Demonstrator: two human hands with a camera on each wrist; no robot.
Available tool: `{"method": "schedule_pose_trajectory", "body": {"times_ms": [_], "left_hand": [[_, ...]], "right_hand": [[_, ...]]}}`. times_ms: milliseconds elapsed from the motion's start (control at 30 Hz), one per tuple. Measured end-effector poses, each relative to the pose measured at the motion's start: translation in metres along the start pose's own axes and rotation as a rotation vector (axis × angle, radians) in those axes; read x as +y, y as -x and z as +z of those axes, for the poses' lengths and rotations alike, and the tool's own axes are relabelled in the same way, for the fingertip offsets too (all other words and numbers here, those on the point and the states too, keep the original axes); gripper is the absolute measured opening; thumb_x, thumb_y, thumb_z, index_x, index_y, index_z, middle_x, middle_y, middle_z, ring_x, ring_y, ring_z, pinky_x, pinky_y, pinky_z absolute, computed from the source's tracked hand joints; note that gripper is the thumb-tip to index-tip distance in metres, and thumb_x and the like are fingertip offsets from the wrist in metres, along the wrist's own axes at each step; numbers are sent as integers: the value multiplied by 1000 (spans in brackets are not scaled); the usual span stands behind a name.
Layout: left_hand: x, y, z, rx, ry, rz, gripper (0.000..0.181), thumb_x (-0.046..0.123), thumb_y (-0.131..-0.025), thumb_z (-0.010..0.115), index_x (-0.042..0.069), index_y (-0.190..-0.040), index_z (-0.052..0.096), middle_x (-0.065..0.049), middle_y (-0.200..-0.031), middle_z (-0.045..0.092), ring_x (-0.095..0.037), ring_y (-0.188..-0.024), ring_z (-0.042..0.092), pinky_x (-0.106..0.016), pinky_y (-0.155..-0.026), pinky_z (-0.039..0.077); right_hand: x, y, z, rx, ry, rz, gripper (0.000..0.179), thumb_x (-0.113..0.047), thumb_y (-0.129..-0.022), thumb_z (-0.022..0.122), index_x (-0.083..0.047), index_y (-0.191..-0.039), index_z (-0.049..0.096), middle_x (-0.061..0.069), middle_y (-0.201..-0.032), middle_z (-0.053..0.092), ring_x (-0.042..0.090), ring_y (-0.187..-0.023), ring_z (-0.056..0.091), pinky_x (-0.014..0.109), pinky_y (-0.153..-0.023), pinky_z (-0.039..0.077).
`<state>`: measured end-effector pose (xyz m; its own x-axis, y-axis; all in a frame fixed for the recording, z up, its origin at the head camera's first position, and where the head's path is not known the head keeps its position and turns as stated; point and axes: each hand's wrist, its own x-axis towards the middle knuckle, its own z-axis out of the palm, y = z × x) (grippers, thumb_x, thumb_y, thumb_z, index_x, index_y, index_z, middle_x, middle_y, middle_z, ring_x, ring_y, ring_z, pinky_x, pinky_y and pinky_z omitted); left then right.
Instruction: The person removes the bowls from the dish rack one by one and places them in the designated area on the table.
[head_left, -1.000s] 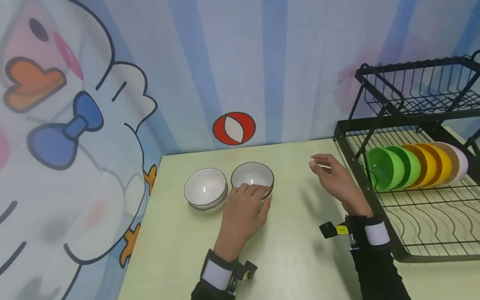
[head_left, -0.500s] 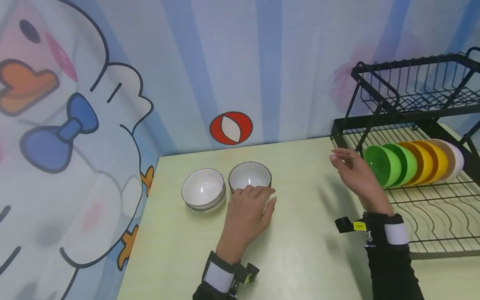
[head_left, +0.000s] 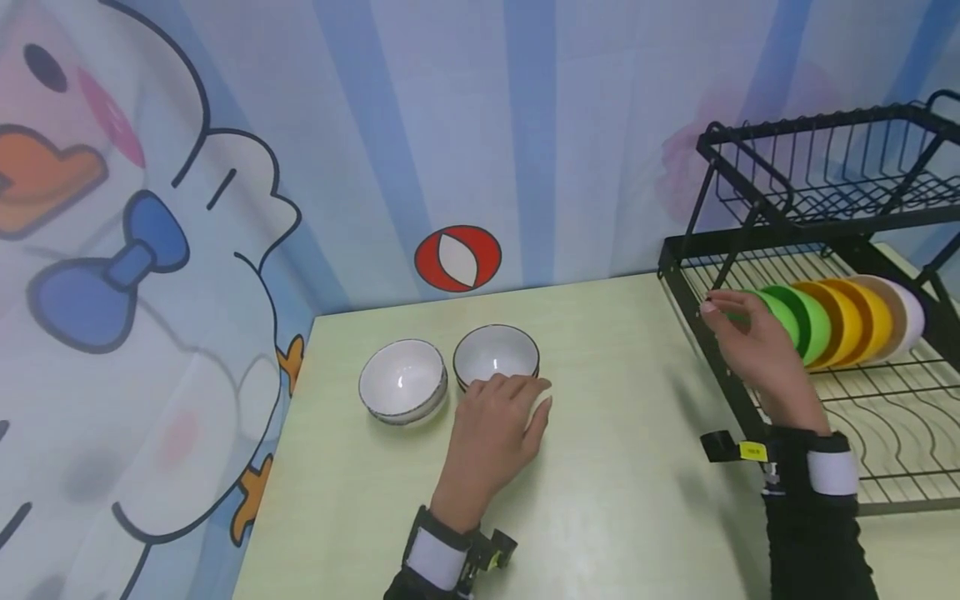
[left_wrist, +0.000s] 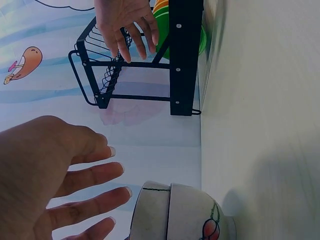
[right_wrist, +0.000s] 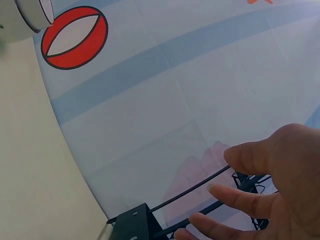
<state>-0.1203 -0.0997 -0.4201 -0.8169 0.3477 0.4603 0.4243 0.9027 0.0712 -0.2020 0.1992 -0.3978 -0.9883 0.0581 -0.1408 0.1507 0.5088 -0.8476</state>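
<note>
My left hand is at the near side of two nested white bowls with dark rims. In the left wrist view its fingers are spread and stand apart from these stacked bowls, holding nothing. A second white bowl stack sits just to the left on the table. Over the left edge of the black dish rack, my right hand hovers before two green bowls and partly hides the nearer one. In the right wrist view nothing lies between this hand's fingers.
The two-tier black wire rack stands at the right of the pale table. Yellow bowls and a pale pink bowl stand on edge in its lower tier. A printed cloth wall rises behind the table.
My right hand has moved right, from over the table to the rack's green bowls. The left hand's fingers have come off the bowl rim slightly; the bowls stay put. The view has shifted a little.
</note>
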Motion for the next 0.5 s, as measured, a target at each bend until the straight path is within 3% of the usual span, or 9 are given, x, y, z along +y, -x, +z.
{"method": "schedule_pose_trajectory", "body": {"times_ms": [200,500], "left_hand": [[2,0,1,-4,5,2,22,30,-98,61,21,-115,72,7,-109,75,-14,-97,69,-31,-76,53],[10,-1,3,29,-17,74,20,30,-97,63,22,-113,72,9,-105,75,-12,-93,70,-29,-71,51]], "right_hand": [[8,0,-14,23,-35,22,77,-60,-100,36,-11,-158,20,23,-164,17,54,-147,20,73,-106,30],[13,5,-28,98,-28,66,78,-60,-100,35,-10,-158,19,23,-164,16,54,-146,21,72,-106,32]]}}
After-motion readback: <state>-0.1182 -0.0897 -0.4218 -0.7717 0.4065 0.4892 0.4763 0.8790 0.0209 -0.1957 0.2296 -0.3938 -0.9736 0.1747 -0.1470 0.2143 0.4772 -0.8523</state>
